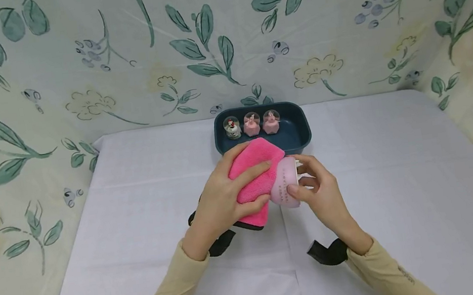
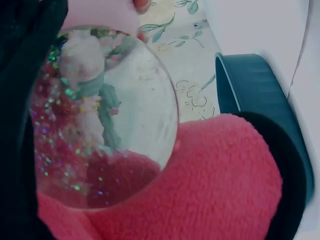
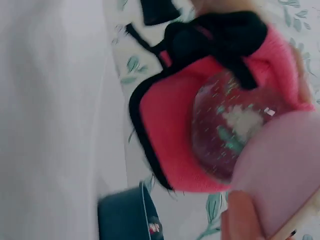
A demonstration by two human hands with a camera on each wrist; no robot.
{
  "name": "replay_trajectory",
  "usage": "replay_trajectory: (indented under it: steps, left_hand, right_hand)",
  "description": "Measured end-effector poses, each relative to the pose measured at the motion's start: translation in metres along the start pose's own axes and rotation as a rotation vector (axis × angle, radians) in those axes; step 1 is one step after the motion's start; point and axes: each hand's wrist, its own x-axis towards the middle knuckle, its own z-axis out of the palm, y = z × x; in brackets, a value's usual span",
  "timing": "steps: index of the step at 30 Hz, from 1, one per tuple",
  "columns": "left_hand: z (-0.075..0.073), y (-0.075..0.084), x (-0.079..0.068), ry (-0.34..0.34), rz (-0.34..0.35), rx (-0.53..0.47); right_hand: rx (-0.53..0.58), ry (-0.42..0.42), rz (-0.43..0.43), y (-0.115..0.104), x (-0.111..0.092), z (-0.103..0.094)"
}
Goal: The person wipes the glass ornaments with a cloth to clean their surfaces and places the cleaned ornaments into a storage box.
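Note:
A snow globe with a pink base (image 1: 283,183) is held tilted on its side above the table. My right hand (image 1: 321,193) grips the base, thumb in front and fingers behind. Around the glass ball my left hand (image 1: 224,189) wraps a pink cloth (image 1: 258,164) with black edging. In the left wrist view the clear glass ball (image 2: 145,110) shows glitter and a small figure inside, with the cloth lying against it. The right wrist view shows the ball (image 3: 220,130) tucked in the cloth (image 3: 170,130), while fingers (image 3: 242,215) press the base.
Behind the hands stands a dark blue tray (image 1: 296,127). In its left part are a small globe with a white base (image 1: 232,128) and two with pink bases, one at its middle (image 1: 251,124). A white cloth (image 1: 155,178) covers the table; a floral curtain (image 1: 117,58) hangs behind.

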Motion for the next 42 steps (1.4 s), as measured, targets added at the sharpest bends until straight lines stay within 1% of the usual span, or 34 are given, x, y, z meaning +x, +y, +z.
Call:
replay_trajectory:
  steps: [2, 3, 4, 5, 6, 8, 10, 11, 13, 14, 16, 17, 18, 20, 23, 25, 26, 28, 30, 32, 34, 36, 37, 39, 40, 42]
  left_hand:
    - [0.001, 0.001, -0.001, -0.001, -0.003, 0.034]
    - [0.002, 0.002, -0.001, -0.005, -0.014, 0.04]
    - [0.002, 0.002, -0.001, -0.01, -0.027, 0.039]
    - [0.001, 0.001, -0.001, -0.012, -0.042, 0.026]
    - [0.001, 0.001, -0.001, -0.012, -0.059, 0.005]
    - [-0.001, -0.001, -0.001, -0.013, -0.084, -0.039]
    - [-0.003, -0.002, -0.001, -0.015, -0.094, -0.071]
    - [-0.003, -0.002, -0.001, -0.016, -0.093, -0.082]
    - [-0.002, -0.003, 0.0, -0.021, -0.088, -0.087]
    - [-0.001, -0.003, 0.0, -0.021, -0.087, -0.081]
    - [0.002, -0.002, 0.0, -0.01, -0.081, -0.053]
    - [0.004, -0.002, -0.001, -0.004, -0.076, -0.032]
    - [0.005, -0.001, -0.001, 0.004, -0.072, -0.001]
    - [0.008, 0.0, -0.002, 0.02, -0.064, 0.072]
    - [0.012, 0.004, -0.003, 0.032, -0.051, 0.185]
    - [0.014, 0.006, -0.004, 0.035, -0.056, 0.212]
    - [0.015, 0.006, -0.005, 0.034, -0.067, 0.203]
    - [0.016, 0.005, -0.005, 0.022, -0.102, 0.141]
    - [0.016, 0.001, -0.005, 0.005, -0.145, 0.053]
    - [0.016, -0.002, -0.006, -0.015, -0.188, -0.034]
    - [0.016, -0.006, -0.008, -0.027, -0.222, -0.104]
    - [0.014, -0.008, -0.01, -0.015, -0.238, -0.169]
    - [0.013, -0.009, -0.01, -0.002, -0.243, -0.199]
    - [0.011, -0.01, -0.011, 0.025, -0.235, -0.248]
    - [0.01, -0.009, -0.011, 0.036, -0.224, -0.266]
    - [0.008, -0.008, -0.009, 0.046, -0.197, -0.286]
  right_hand:
    - [0.055, -0.006, 0.149, -0.002, 0.0, 0.001]
    - [0.059, -0.019, 0.2, -0.003, 0.001, 0.001]
    - [0.05, -0.041, 0.228, -0.005, 0.002, -0.001]
    - [0.045, -0.083, 0.234, -0.006, 0.002, -0.003]
    - [0.021, -0.134, 0.219, -0.007, 0.003, -0.005]
    - [-0.094, -0.239, 0.146, -0.009, 0.004, -0.011]
    - [-0.21, -0.311, 0.03, -0.009, 0.005, -0.016]
    - [-0.249, -0.326, -0.029, -0.009, 0.006, -0.017]
    - [-0.328, -0.301, -0.142, -0.007, 0.007, -0.018]
    - [-0.337, -0.274, -0.18, -0.005, 0.007, -0.017]
    - [-0.296, -0.214, -0.209, -0.001, 0.006, -0.013]
    - [-0.255, -0.188, -0.196, 0.001, 0.006, -0.011]
    - [-0.215, -0.169, -0.161, 0.002, 0.005, -0.009]
    - [-0.097, -0.142, -0.051, 0.005, 0.004, -0.004]
    - [0.069, -0.107, 0.147, 0.005, 0.004, 0.001]
    - [0.148, -0.092, 0.247, 0.004, 0.005, 0.003]
    - [0.169, -0.085, 0.279, 0.004, 0.005, 0.003]
    - [0.174, -0.066, 0.315, 0.001, 0.006, 0.004]
    - [0.14, -0.053, 0.325, 0.0, 0.006, 0.004]
    - [0.07, -0.064, 0.317, -0.003, 0.006, 0.003]
    - [-0.025, -0.104, 0.288, -0.007, 0.004, 0.0]
    - [-0.141, -0.174, 0.212, -0.011, 0.003, -0.003]
    - [-0.209, -0.207, 0.15, -0.013, 0.002, -0.006]
    - [-0.363, -0.249, 0.0, -0.016, 0.002, -0.011]
    - [-0.427, -0.252, -0.089, -0.016, 0.003, -0.013]
    - [-0.5, -0.227, -0.244, -0.015, 0.004, -0.017]
